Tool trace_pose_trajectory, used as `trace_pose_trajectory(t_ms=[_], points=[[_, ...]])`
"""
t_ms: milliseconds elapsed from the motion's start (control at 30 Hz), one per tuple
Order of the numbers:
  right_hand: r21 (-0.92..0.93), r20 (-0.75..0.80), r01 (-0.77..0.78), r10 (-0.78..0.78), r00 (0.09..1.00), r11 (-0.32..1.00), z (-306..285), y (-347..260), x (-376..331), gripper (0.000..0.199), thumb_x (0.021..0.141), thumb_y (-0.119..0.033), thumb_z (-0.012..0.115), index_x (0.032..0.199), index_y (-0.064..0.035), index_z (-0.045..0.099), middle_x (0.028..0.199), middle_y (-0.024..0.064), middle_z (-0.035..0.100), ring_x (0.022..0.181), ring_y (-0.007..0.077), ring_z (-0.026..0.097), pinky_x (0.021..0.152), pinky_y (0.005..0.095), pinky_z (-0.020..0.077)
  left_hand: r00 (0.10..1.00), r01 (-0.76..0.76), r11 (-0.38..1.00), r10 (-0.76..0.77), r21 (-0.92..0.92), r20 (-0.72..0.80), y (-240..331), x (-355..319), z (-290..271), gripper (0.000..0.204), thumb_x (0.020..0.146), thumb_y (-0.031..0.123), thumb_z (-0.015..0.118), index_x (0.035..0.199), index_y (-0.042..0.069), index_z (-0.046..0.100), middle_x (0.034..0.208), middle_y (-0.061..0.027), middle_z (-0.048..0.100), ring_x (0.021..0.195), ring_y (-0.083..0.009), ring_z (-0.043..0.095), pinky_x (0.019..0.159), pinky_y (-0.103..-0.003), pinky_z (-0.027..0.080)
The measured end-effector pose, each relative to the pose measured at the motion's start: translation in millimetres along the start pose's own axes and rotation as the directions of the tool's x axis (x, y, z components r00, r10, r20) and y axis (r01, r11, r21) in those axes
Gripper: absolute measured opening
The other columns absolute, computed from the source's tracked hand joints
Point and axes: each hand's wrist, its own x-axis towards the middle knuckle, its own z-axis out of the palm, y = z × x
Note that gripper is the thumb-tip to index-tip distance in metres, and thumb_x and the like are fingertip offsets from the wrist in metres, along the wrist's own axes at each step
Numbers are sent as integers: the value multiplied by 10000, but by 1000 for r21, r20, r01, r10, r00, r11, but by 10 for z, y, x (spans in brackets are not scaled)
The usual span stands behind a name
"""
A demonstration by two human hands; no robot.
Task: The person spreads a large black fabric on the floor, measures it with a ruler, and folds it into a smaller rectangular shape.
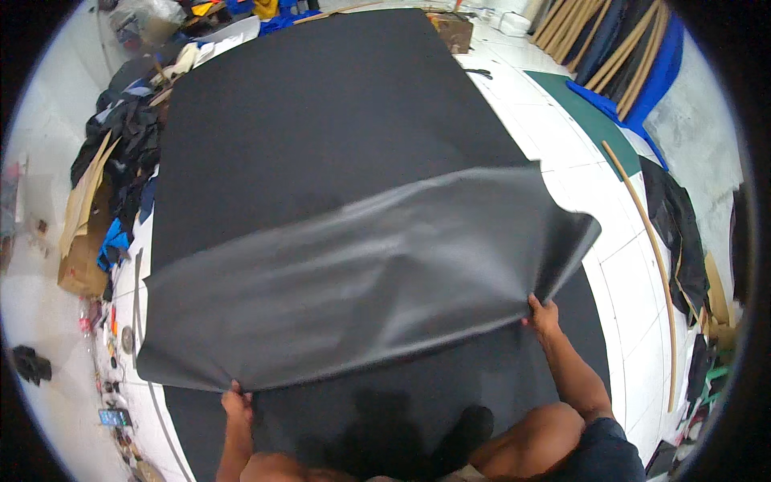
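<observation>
A wide sheet of dark grey, slightly shiny material [361, 281] stretches across the middle, its near edge lifted between my two hands. My left hand [237, 402] pinches that edge near its left end, with the thumb on top. Farther right and a little higher, my right hand [543, 316] grips the same edge, and creases fan out from the fingers. Beyond the right hand the sheet's corner flares up and curls. Beneath lies a large matte black sheet [321, 112] spread over the floor; I cannot tell whether the two are one piece.
White floor tiles [634, 277] border the sheet. At right lie a long thin wooden stick [654, 241], a green mat [574, 104] and leaning fabric rolls [626, 64]. Left are black scraps [128, 136], a cardboard box [88, 257] and small tools. My knees are at the near edge.
</observation>
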Motion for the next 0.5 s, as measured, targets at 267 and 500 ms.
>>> trace_pose_trajectory(t_ms=[267, 500], points=[[101, -97, 141, -132, 987, 985, -1087, 1324, -1236, 308, 901, -219, 641, 1107, 1, 573, 901, 103, 668, 804, 229, 650, 695, 343, 541, 979, -19, 994, -4, -110, -206, -1061, -967, -434, 302, 910, 172, 605, 1148, 1, 530, 961, -99, 564, 752, -220, 564, 598, -349, 477], [84, -309, -28, 53, 950, 996, -1408, 2067, -1490, 267, 899, -221, 634, 1064, -23, 566, 895, 91, 647, 757, 222, 635, 677, 344, 541, 981, -38, 999, 34, -18, -189, -1065, -922, -263, 343, 904, 191, 614, 1171, -5, 523, 1016, -127, 554, 832, -249, 557, 669, -380, 472]])
